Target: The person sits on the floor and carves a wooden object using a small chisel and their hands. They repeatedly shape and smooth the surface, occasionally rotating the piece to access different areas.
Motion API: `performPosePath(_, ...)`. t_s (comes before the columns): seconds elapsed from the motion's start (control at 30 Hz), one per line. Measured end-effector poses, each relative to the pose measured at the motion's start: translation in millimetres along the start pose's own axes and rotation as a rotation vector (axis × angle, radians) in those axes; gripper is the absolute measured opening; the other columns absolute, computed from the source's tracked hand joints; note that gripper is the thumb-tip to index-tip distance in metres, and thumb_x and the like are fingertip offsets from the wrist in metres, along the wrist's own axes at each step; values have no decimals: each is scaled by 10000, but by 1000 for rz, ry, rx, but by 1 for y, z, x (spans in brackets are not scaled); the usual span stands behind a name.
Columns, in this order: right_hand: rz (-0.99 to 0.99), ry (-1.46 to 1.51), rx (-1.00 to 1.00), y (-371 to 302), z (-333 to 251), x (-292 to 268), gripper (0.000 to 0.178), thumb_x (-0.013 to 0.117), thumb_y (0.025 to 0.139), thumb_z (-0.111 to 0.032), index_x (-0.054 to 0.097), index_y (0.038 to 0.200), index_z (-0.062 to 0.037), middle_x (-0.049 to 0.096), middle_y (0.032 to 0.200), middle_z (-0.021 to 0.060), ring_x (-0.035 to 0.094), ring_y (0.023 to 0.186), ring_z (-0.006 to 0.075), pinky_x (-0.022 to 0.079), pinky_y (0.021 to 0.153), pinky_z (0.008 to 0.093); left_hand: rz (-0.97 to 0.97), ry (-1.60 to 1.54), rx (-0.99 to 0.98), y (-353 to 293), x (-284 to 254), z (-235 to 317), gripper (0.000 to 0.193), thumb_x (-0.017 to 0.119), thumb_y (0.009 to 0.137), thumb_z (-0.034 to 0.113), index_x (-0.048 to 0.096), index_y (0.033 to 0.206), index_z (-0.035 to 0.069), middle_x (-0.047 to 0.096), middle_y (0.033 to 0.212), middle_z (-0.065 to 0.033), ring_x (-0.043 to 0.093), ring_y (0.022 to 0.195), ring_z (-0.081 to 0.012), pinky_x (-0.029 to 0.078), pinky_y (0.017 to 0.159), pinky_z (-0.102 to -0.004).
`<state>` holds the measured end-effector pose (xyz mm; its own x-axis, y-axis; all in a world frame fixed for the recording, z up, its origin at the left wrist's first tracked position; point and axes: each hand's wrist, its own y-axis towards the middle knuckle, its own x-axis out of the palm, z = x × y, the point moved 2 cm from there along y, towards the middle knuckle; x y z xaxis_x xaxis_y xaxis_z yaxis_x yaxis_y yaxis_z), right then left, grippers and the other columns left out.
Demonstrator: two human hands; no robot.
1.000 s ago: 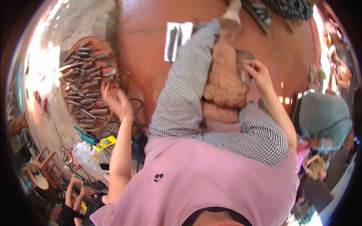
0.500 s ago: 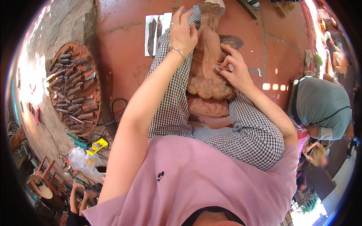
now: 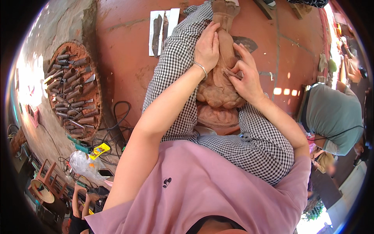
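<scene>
A carved brown wooden figure lies lengthwise between my legs, its rounded, lumpy end nearest me. My left hand lies along the left side of its narrower part, fingers stretched out and close together. My right hand is at the figure's right side, thumb and forefinger pinched against the carved surface. A small brownish edge shows at that pinch, too little to name. Beyond the right fingers, a dark flat piece lies on the floor, partly hidden by the hand and the figure.
Left on a ledge stands a round basket of several wood-handled carving tools. White paper bearing dark flat strips lies on the red tiled floor. Cables and a plastic bag lie lower left. Another person sits close at right.
My left hand has come down and right, from raised beside the figure's far end onto its side. The right hand stays pinched at nearly the same spot. The view has shifted slightly.
</scene>
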<state>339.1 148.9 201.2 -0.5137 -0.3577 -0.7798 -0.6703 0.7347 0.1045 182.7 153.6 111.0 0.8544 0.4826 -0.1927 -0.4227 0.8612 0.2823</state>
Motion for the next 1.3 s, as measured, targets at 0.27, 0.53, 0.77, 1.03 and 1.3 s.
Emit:
performPosePath(0.27, 0, -41, -7, -5, 0, -4, 252, 765, 676, 27, 522, 712, -31, 489, 1473, 192, 357, 1434, 412, 350, 1099, 484, 41, -1, 23, 1, 0, 2, 254, 475, 997, 109, 635, 1159, -3, 612, 1280, -234, 576, 1204, -397, 469, 1020, -429)
performPosePath(0.53, 14, -134, -124, 2, -8, -1, 229, 748, 677, -56, 521, 697, -29, 509, 1445, 167, 391, 1408, 394, 341, 1108, 508, 50, 27, 63, 2, -2, 0, 248, 494, 971, 92, 642, 1148, 3, 630, 1249, -222, 594, 1173, -392, 480, 1002, -431)
performPosePath(0.77, 56, -212, -253, 28, -13, 9, 223, 743, 691, -56, 520, 688, -35, 514, 1442, 148, 391, 1411, 381, 348, 1107, 509, 46, -1, 74, 4, 1, -1, 246, 494, 974, 97, 647, 1144, 7, 634, 1240, -226, 594, 1166, -399, 481, 999, -436)
performPosePath(1.03, 10, -159, -209, 9, -7, -5, 241, 745, 651, -15, 508, 681, -44, 509, 1455, 146, 392, 1412, 387, 347, 1112, 518, 56, -1, 45, 2, 1, 1, 253, 486, 982, 109, 648, 1149, 9, 627, 1254, -218, 598, 1162, -393, 484, 999, -423)
performPosePath(1.3, -26, -81, -134, 2, 9, -10, 276, 773, 660, -56, 499, 686, -39, 516, 1446, 149, 390, 1415, 384, 357, 1111, 510, 66, 43, 78, 0, -2, -2, 270, 477, 996, 120, 653, 1168, 10, 649, 1242, -196, 616, 1159, -355, 480, 1005, -397)
